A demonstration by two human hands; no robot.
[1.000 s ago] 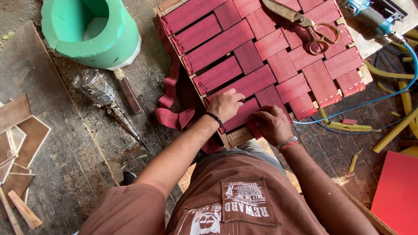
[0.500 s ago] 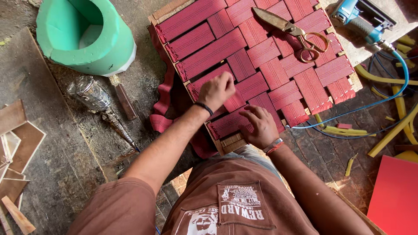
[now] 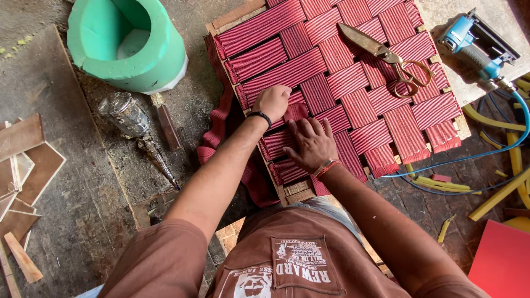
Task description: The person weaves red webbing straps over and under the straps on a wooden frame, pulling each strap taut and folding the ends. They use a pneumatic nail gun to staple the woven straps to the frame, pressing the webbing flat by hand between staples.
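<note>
Here, wooden offcuts (image 3: 25, 165) lie at far left on the floor, beside a green foam ring (image 3: 128, 44) and a glass bottle (image 3: 124, 114). At centre, the left hand (image 3: 271, 102) bends its fingers narrowly onto a red ribbed strip (image 3: 295, 110) of the woven panel (image 3: 342, 83). Just beside it, the right hand (image 3: 312, 144) presses flat, fingers wide, on the weave. Scissors (image 3: 389, 58) rest on the panel; a blue staple gun (image 3: 475, 47) lies at far right.
</note>
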